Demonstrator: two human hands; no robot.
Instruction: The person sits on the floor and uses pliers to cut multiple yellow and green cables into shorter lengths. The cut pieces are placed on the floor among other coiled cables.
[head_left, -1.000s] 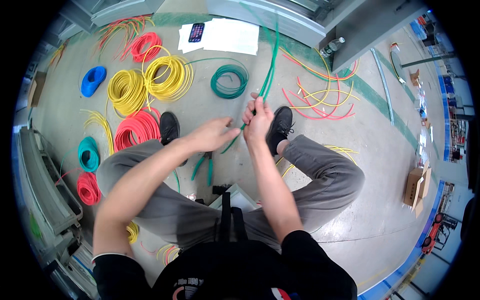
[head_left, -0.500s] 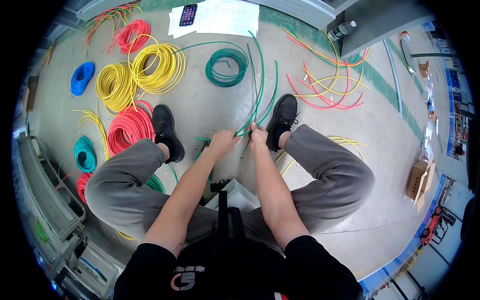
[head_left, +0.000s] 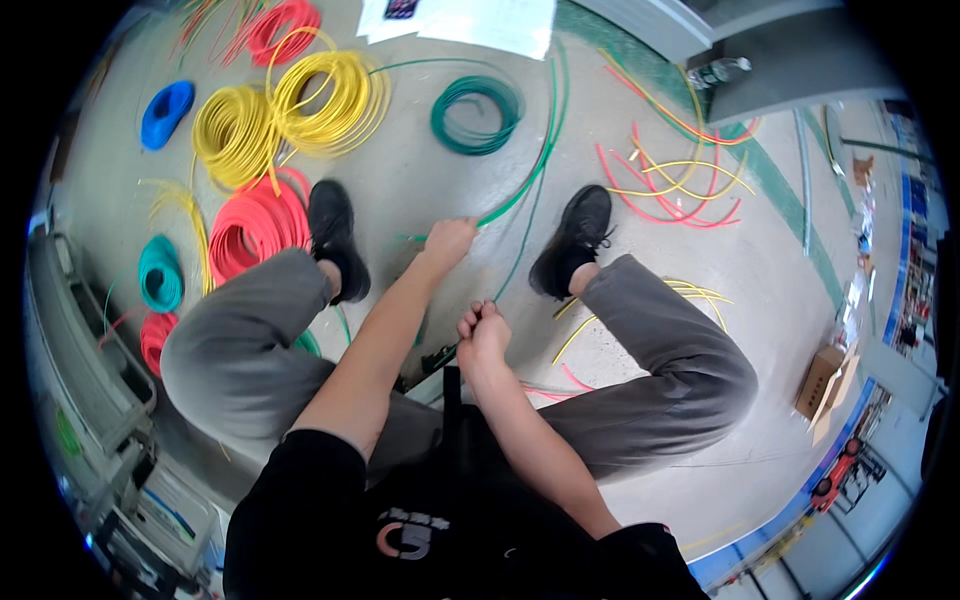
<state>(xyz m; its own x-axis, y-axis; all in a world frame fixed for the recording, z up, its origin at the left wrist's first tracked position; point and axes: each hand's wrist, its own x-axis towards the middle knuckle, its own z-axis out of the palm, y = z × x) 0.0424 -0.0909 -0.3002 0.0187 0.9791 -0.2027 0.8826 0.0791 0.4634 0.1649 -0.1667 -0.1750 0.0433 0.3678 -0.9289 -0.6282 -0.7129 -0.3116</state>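
Note:
Between my shoes, my left hand (head_left: 451, 240) is closed around a bundle of green wires (head_left: 522, 188); their long ends curve away up and to the right. A short green end sticks out on the left side of that hand. Nearer my body, my right hand (head_left: 484, 332) has its fingers curled around the end of a single dark green wire (head_left: 527, 240). That wire arcs up beside the bundle. Beyond the hands lies a green wire coil (head_left: 476, 115). Behind my forearms, a small dark tool (head_left: 438, 358) is partly hidden, and its kind is unclear.
Yellow coils (head_left: 232, 135), red coils (head_left: 255, 230), a blue coil (head_left: 166, 115) and a teal coil (head_left: 160, 275) lie left. Loose red and yellow wires (head_left: 680, 185) spread right. Papers (head_left: 485, 25) with a phone, a bottle (head_left: 718, 72) and a grey cabinet (head_left: 800, 65) are ahead.
My hands have come apart: the right has drawn back toward my body with one dark green wire, while the left, slightly higher, keeps the bundle. The view has shifted a little.

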